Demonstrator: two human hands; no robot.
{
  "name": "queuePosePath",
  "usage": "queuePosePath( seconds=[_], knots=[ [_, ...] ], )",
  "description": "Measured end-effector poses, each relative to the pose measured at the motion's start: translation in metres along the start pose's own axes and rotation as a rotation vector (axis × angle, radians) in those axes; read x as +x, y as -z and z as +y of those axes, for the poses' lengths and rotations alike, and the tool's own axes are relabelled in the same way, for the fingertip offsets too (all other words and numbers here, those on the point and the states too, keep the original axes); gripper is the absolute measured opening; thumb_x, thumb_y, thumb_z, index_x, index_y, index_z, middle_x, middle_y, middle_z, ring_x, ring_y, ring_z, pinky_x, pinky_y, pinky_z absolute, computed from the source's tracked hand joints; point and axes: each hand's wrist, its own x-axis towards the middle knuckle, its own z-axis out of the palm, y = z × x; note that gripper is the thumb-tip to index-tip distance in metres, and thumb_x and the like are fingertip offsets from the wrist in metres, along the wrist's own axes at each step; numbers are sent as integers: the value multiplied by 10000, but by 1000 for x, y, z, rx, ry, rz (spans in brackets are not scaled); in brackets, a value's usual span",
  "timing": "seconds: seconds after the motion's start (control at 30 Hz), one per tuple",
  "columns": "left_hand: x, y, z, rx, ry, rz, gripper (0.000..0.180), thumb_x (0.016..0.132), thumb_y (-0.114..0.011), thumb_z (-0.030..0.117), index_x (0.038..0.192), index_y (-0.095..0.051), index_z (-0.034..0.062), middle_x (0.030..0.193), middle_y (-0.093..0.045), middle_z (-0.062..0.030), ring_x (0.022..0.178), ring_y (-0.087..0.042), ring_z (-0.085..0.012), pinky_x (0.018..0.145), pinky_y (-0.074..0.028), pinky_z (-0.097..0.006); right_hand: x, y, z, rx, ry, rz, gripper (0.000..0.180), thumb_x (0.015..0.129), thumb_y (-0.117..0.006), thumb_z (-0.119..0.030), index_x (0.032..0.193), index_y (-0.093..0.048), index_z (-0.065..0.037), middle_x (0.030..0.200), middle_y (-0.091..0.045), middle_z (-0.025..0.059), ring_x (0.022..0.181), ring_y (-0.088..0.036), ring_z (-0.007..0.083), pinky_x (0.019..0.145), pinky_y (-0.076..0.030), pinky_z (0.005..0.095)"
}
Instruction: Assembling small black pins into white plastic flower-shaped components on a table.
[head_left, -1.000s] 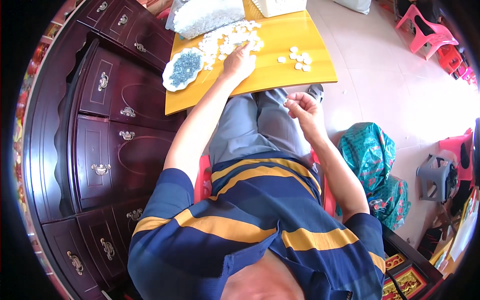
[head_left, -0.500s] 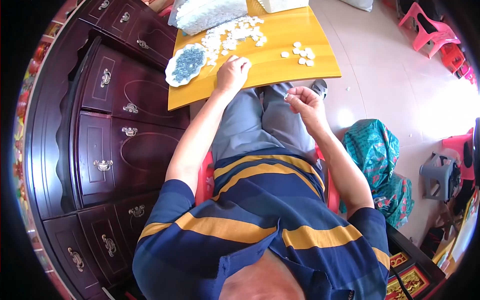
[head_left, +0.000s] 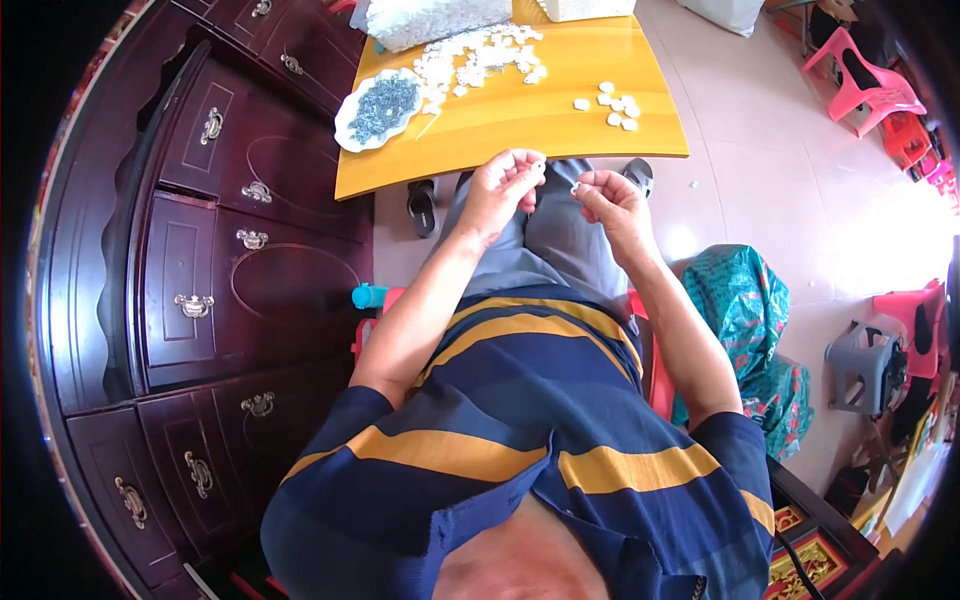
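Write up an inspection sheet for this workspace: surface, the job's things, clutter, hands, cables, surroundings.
Surface: yellow wooden table, low, in front of the seated person.
Job's things: heap of small white pieces at the table's far left; a smaller cluster of white pieces to the right; white plate of small grey parts at the left edge.
Clutter: clear bag of white pieces at the far edge; black sandals under the table.
Hands: left hand and right hand raised over the lap, each pinching a tiny white piece.
Cables: nothing seen.
Surroundings: dark wooden drawer cabinet left; teal bag, grey stool, pink plastic chair right.
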Motion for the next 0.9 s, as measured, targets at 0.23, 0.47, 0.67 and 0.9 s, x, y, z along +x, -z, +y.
queuePosePath(
  seconds=[0.23, 0.47, 0.67, 0.9],
  knots=[
    [-20, -17, 5, 83, -57, -6, 174, 973, -651, 100, 1133, -656, 33, 838, -658, -15, 611, -564, -45, 537, -473, -200, -1, 0, 0, -29, -14, 19, 150, 958, -692, -119, 1084, -680, -40, 898, -729, 19, 727, -603, 56, 675, -467, 200],
    [-21, -13, 0, 50, -78, -41, 182, 966, -649, 72, 1143, -658, 33, 840, -657, -10, 633, -576, -45, 553, -483, -200, -1, 2, 2, -46, -13, 13, 167, 959, -696, -141, 1097, -682, -47, 912, -737, 23, 744, -617, 59, 687, -470, 198],
    [-25, -12, -2, -21, -82, -77, 147, 956, -658, 72, 1099, -651, 37, 828, -655, -17, 624, -573, -50, 549, -485, -207, -1, 2, 2, -57, -5, 19, 172, 959, -697, -144, 1104, -686, -51, 908, -737, 22, 747, -623, 63, 690, -472, 199],
    [-26, -4, -14, -125, 7, -39, 118, 963, -649, 99, 1070, -656, 48, 794, -643, -15, 595, -553, -53, 537, -486, -212, -1, 1, 1, -46, -10, 22, 150, 968, -704, -146, 1092, -692, -60, 892, -721, 30, 730, -609, 57, 668, -476, 191]
  ],
)
